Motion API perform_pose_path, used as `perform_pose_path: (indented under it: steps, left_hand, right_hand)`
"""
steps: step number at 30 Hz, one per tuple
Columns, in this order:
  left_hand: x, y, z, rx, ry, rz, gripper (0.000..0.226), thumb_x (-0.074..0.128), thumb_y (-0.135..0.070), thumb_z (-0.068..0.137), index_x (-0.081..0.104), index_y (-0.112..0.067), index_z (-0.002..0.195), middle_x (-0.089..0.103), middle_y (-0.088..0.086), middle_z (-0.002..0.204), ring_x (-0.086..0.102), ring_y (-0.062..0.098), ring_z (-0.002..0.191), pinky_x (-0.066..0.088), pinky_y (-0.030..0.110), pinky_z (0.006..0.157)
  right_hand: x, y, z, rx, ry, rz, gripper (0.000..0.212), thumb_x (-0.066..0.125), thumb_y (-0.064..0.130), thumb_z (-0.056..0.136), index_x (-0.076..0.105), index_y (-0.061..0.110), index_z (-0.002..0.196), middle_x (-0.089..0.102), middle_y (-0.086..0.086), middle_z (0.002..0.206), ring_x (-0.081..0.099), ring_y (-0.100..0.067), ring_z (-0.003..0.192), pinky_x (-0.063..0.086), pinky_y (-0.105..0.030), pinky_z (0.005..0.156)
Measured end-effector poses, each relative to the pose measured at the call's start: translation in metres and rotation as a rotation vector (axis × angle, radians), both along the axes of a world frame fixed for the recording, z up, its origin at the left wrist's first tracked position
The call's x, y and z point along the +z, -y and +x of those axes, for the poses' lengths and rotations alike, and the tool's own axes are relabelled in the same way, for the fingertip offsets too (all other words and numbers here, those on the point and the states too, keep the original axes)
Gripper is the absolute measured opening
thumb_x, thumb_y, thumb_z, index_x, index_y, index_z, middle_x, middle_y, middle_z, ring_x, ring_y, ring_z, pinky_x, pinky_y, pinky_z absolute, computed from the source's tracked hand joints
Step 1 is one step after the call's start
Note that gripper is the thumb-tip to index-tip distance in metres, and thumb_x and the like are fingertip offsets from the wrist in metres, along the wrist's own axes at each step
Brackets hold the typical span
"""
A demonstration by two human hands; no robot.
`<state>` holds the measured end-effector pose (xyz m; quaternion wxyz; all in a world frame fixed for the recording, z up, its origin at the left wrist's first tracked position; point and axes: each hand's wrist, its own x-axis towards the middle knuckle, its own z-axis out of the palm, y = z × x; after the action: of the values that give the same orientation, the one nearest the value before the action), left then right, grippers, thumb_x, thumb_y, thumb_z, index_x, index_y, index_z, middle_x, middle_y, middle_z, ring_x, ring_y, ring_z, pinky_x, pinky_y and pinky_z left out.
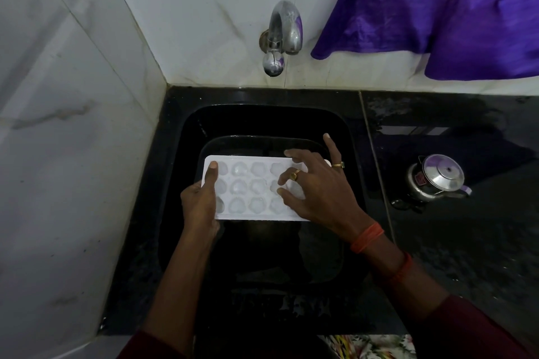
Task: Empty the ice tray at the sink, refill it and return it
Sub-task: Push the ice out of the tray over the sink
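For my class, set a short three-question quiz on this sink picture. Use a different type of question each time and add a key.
1. True or false: the white plastic ice tray is held over the black sink.
2. Multiple choice: which hand grips the tray's end with its thumb on top? A. left hand B. right hand C. neither
3. Fill in the blank: the small steel pot with a lid stands on the black counter to the ____ of the sink.
Key: 1 true; 2 A; 3 right.
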<state>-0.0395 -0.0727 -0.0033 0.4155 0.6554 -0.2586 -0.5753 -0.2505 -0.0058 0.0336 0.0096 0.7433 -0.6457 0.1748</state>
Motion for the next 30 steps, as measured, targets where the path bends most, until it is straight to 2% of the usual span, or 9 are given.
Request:
perform_pose_path:
  steps: [6,10,13,18,26,30]
  left_hand:
    - [-0.001,-0.001,0.000,-0.009,0.016,-0.002,0.037,0.075,-0.044,0.086,0.067,-0.011,0.072,0.071,-0.004,0.061,0.070,0.012,0.054,0.053,0.025,0.045]
    - [-0.002,-0.001,0.000,-0.021,0.022,0.005,0.037,0.075,-0.045,0.086,0.067,-0.011,0.073,0.072,-0.004,0.062,0.072,0.015,0.057,0.054,0.026,0.047]
    - [-0.002,-0.001,0.000,-0.015,0.011,0.013,0.038,0.075,-0.045,0.085,0.067,-0.010,0.074,0.073,0.000,0.069,0.072,0.019,0.064,0.056,0.029,0.052]
    - [0.000,0.000,-0.002,-0.009,0.003,0.018,0.036,0.075,-0.044,0.085,0.068,-0.010,0.078,0.074,-0.002,0.067,0.073,0.016,0.060,0.054,0.026,0.046]
    - [-0.001,0.000,-0.004,-0.022,0.011,0.007,0.036,0.074,-0.045,0.086,0.069,-0.011,0.075,0.074,-0.002,0.067,0.073,0.018,0.064,0.057,0.030,0.055]
    - [-0.001,-0.001,-0.005,-0.014,0.007,0.009,0.036,0.074,-0.045,0.086,0.068,-0.011,0.075,0.073,-0.004,0.063,0.072,0.015,0.059,0.055,0.026,0.048]
  right_hand:
    - [0.001,-0.004,-0.002,0.044,-0.041,0.147,0.038,0.062,0.063,0.084,0.076,0.033,0.102,0.053,-0.005,0.144,0.057,-0.017,0.124,0.004,-0.059,0.122]
    - [0.005,-0.003,-0.003,0.059,-0.097,0.168,0.040,0.057,0.067,0.083,0.076,0.037,0.101,0.049,-0.006,0.148,0.051,-0.019,0.132,0.004,-0.060,0.123]
    - [0.008,-0.002,-0.004,0.066,-0.152,0.151,0.040,0.057,0.068,0.082,0.077,0.037,0.098,0.051,-0.005,0.147,0.051,-0.021,0.132,0.005,-0.060,0.122]
    - [0.011,0.000,-0.004,0.059,-0.160,0.122,0.038,0.065,0.064,0.078,0.078,0.032,0.092,0.056,-0.005,0.142,0.054,-0.021,0.128,0.009,-0.060,0.122]
    - [0.013,-0.001,0.001,0.058,-0.252,0.209,0.039,0.055,0.061,0.086,0.077,0.033,0.100,0.047,-0.009,0.150,0.042,-0.026,0.140,0.007,-0.061,0.122]
    - [0.012,-0.001,0.000,0.028,-0.258,0.171,0.038,0.057,0.064,0.083,0.079,0.034,0.093,0.053,-0.004,0.145,0.044,-0.023,0.138,0.003,-0.058,0.123]
